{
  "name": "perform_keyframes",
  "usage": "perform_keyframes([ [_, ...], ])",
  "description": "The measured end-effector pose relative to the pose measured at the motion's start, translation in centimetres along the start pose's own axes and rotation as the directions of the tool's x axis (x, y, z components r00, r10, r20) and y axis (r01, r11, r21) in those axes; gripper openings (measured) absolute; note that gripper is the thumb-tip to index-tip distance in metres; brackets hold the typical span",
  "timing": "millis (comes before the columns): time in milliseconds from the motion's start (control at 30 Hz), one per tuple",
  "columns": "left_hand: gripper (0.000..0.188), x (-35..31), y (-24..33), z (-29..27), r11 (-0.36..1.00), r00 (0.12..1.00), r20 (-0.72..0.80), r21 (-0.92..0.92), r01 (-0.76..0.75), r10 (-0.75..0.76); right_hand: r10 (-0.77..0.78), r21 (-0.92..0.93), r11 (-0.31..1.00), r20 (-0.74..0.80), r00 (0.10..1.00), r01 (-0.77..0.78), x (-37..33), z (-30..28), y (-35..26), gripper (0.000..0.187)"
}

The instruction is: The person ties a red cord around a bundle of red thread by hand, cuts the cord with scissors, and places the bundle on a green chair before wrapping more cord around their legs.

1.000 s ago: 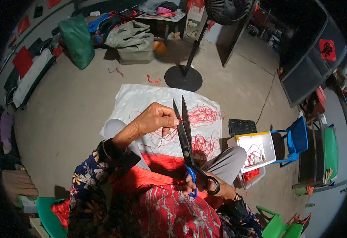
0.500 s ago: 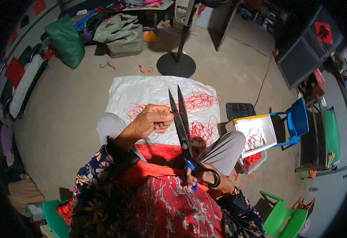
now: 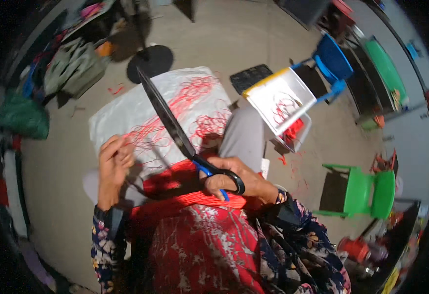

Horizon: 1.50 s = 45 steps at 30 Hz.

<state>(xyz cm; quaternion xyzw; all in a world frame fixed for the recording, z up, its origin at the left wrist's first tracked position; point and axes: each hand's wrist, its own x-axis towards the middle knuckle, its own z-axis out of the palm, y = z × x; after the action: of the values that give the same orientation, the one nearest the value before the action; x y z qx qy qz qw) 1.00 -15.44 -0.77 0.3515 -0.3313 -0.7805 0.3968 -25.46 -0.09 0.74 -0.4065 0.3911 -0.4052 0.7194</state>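
Note:
My right hand (image 3: 234,176) grips a large pair of scissors (image 3: 175,132) by its black and blue handles. The long dark blades are together and point up and to the left over the white sheet. My left hand (image 3: 115,159) is raised at the left, apart from the blades, with its fingers curled closed. Thin red cords (image 3: 148,132) pass close to its fingertips, but whatever it pinches is blurred. A bundle of red strands (image 3: 200,198) lies across my lap beneath the scissors.
Tangled red cords lie on the white sheet (image 3: 111,120) before my knees. On the right stand a white box (image 3: 295,93) with red cord inside, a blue chair (image 3: 333,61) and a green chair (image 3: 364,193). A round black stand base (image 3: 151,63) is beyond the sheet.
The scissor blades have gone from apart to together. My left hand has drawn away from them to the left. The whole view has swung to the right.

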Motion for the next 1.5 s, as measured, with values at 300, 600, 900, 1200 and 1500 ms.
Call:
perform_keyframes([
  [300,0.031,1.0,-1.6,-7.5,0.994,0.972,-0.236,0.105,0.043,-0.017,-0.203,-0.508,0.830,-0.659,0.724,-0.230,-8.5,-11.0,2.5,0.029],
  [600,0.032,1.7,-3.3,-7.9,0.949,0.878,-0.461,0.198,0.244,-0.130,0.150,-0.245,0.822,-0.778,0.610,-0.514,-6.1,-19.1,22.7,0.048],
  [900,0.029,2.2,-5.5,-8.0,0.894,0.837,-0.524,0.284,0.347,-0.159,-0.029,-0.391,0.534,-0.895,0.446,-0.749,1.1,-25.1,30.4,0.037],
  [1200,0.027,3.9,-4.9,-6.5,0.852,0.865,-0.486,0.395,0.345,-0.125,0.004,-0.257,0.440,-0.958,0.288,-0.860,3.7,-27.5,34.1,0.039],
  [1500,0.030,4.2,-3.0,-4.3,0.840,0.905,-0.425,0.485,0.242,-0.015,-0.114,-0.301,0.499,-0.953,0.282,-0.813,3.7,-27.1,37.9,0.029],
])
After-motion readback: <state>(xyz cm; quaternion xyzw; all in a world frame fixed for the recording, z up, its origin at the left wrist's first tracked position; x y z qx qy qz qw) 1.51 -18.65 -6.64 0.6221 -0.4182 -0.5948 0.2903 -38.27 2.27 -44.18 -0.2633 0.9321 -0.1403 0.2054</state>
